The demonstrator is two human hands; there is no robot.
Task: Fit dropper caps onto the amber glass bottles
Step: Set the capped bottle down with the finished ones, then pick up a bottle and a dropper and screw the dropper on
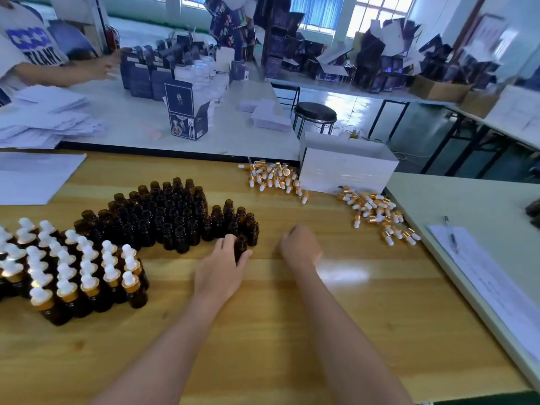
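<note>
Head view: left hand (222,266) grips amber bottle (240,247); right hand (301,247) curled, contents unclear.

Wooden table (263,331), pale grain, glare patch right of centre. Far left: white paper sheet (32,176). Near left: capped bottles (73,273), packed upright. Behind them: uncapped amber bottles (163,217), upright, touching. Far edge: white box (347,171), flanked by left cap heap (274,178) and right cap heap (377,213), the caps lying loose.

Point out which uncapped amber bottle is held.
The small amber glass bottle held by the left hand, at the right edge of the cluster; the rest stand untouched.
</note>
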